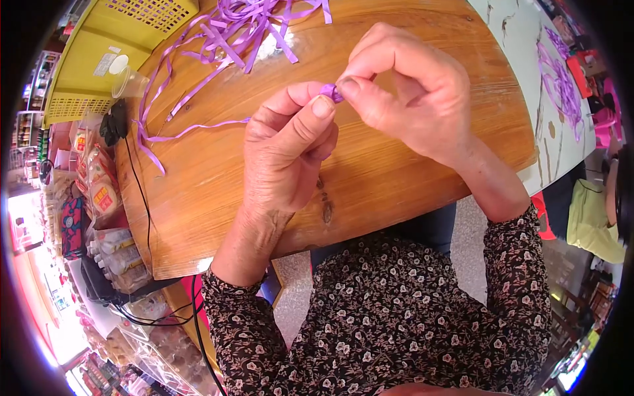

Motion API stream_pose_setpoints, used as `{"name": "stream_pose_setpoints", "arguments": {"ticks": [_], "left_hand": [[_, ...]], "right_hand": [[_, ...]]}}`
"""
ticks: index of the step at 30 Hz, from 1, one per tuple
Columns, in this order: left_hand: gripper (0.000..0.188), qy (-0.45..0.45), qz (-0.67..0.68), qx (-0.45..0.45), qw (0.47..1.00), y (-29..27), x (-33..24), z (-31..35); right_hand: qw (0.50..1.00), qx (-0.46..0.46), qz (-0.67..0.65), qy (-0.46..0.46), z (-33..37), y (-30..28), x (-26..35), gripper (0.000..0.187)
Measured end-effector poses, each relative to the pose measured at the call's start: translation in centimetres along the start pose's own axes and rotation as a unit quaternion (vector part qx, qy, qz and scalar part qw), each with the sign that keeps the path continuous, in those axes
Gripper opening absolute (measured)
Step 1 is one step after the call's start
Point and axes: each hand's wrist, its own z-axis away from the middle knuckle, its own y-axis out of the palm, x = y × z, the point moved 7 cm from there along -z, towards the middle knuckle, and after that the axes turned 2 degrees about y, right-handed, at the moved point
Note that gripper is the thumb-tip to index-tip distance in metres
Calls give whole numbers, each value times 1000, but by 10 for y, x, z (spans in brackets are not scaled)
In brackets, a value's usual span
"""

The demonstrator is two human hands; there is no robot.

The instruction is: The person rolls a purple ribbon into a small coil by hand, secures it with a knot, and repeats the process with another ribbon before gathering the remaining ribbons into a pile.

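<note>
Between my two hands, above the wooden table (370, 175), is a small folded bit of purple ribbon (332, 92). My left hand (290, 135) pinches it between thumb and forefinger, the other fingers curled in. From the right, my right hand (416, 92) grips the same bit with thumb and fingertip. A thin tail of ribbon (211, 126) runs left from behind my left hand across the wood. At the table's far side lies a loose heap of purple ribbons (241, 30), with strands trailing down to the left.
A yellow plastic basket (86, 59) stands at the far left, beside a clear plastic cup (130, 84). A black cable (139, 178) hangs over the left edge near packaged goods (102, 185). On the right, a white marbled table (528, 86) holds more purple ribbons (561, 86).
</note>
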Motion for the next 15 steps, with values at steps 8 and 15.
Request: {"name": "stream_pose_setpoints", "arguments": {"ticks": [8,15], "left_hand": [[12,0,-8,1,1000,1,0,1],[10,-9,-14,-18,1000,-4,-1,1]], "right_hand": [[960,-45,-213,177,9,4,-23,6],[957,-43,-206,199,9,3,-30,4]]}}
